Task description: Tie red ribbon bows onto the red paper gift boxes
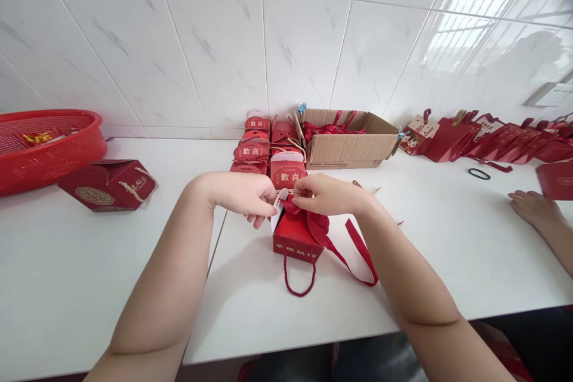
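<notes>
At the red box (295,230), the right hand (323,193), one o'clock, pinches ribbon (358,245), apparently threading; the left hand (245,193), ten o'clock, touches a flap (274,222) (grip indiscernible) likely needing steadying.

The small gift box (293,231) looked like smooth card with a soft sheen, its handle (300,295) twisted cord; the ribbon (362,250) resembled satin cloth. The carton (349,152) was matt cardboard, the basket (62,158) glossy plastic, the tabletop (250,310) smooth, the wall tiles (304,42) shiny.
</notes>
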### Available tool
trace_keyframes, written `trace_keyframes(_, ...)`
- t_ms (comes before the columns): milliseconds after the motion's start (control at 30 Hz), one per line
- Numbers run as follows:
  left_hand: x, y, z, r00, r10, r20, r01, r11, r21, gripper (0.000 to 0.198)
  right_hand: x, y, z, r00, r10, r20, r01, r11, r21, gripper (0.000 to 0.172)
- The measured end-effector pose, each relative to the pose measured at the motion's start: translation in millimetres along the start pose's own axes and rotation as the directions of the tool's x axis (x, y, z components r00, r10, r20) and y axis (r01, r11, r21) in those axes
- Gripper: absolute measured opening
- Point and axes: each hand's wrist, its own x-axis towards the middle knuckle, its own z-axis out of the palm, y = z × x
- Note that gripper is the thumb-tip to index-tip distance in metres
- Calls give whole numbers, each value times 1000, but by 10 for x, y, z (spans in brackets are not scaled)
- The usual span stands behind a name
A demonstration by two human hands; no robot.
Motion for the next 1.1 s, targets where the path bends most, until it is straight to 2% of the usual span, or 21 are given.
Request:
trace_keyframes(400,-19,7,20,1000,-5,-1,5,1000,0,24,3,-36,24,997,-43,-60,44,999,16,25)
trace_keyframes(633,-87,-103,-53,979,-53,-197,55,998,2,26,0,-62,10,999,-21,-42,21,1000,1,25)
trace_keyframes(833,75,-65,-2,993,44,-111,-46,999,-22,22,-2,-38,16,997,-48,-56,50,998,41,22)
trace_keyframes(1000,57,-39,-4,967,88,-238,-94,995,-15,13,-2,-44,19,998,-44,-55,47,997,56,25)
trace_keyframes(1100,-76,-17,-51,917,109,-383,-161,981,-106,17,-91,-41,-62,993,31,-110,-22,997,77,34)
